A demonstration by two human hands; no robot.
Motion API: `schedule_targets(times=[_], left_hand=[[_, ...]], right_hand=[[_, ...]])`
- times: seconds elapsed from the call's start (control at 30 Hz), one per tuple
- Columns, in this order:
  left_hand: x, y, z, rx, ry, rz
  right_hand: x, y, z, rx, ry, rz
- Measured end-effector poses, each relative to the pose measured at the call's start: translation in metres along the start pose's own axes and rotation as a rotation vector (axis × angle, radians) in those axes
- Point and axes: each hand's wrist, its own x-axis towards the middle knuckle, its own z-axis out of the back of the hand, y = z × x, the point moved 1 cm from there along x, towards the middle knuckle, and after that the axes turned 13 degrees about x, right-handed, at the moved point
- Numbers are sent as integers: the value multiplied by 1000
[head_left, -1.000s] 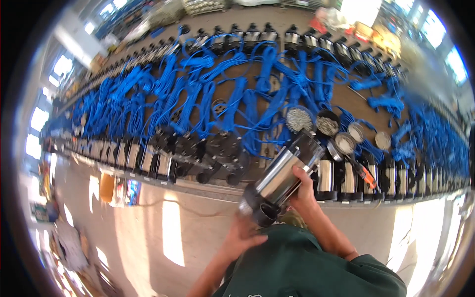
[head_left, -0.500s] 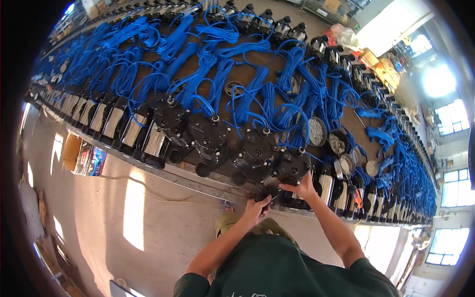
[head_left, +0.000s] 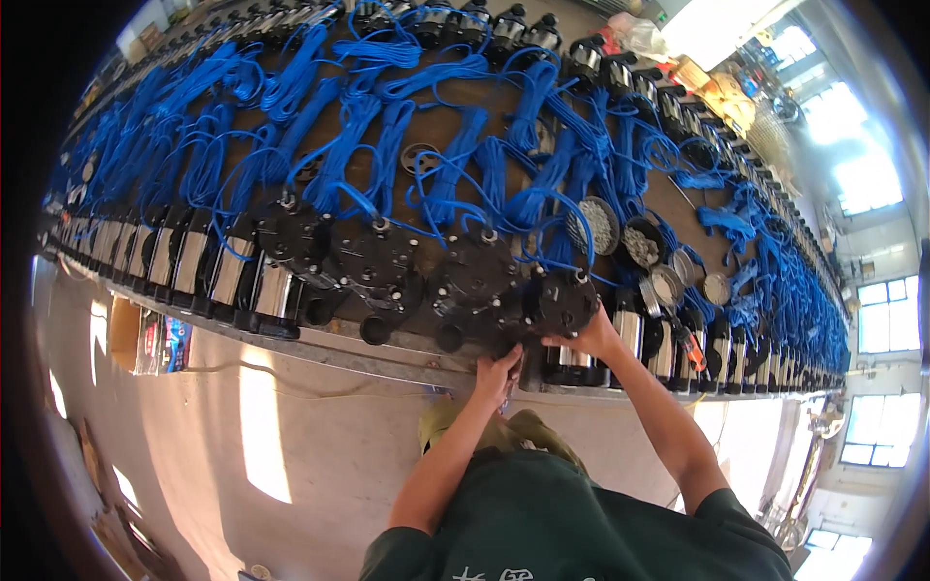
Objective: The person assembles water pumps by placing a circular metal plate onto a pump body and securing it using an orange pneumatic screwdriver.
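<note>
At the near edge of the workbench, both my hands are on a black-topped submersible pump (head_left: 566, 304) with a blue cable. My right hand (head_left: 593, 339) wraps its right side, thumb toward the front. My left hand (head_left: 498, 376) is closed around its low front part, near the bench edge; the fingertips are partly hidden. Left of it stand more pumps, tops facing up: one pump (head_left: 478, 269) right beside it, then another pump (head_left: 376, 259) and a further pump (head_left: 293, 238). Each has a round black cover with a cable gland.
Bundles of blue cable (head_left: 354, 145) cover the bench's middle. To the right are a bowl of small grey parts (head_left: 596, 227), a second bowl (head_left: 641, 244), and an orange-handled tool (head_left: 694, 352). Steel-bodied pumps (head_left: 199, 266) line the edges. An open carton (head_left: 150, 334) sits below at left.
The view has shifted, so the bench appears farther left and higher. Against its neighbour, the held pump has moved slightly right and its top looks tilted more. Both hands stay on it.
</note>
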Motion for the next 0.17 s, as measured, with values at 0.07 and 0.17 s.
schedule_targets(times=[0.07,0.17], left_hand=[[-1,-4,-3,-42,4,36],[-13,-4,-9,-68,-3,-62]], right_hand=[[3,16,2,81,37,-85],[-13,18,-5,47,-55,2]])
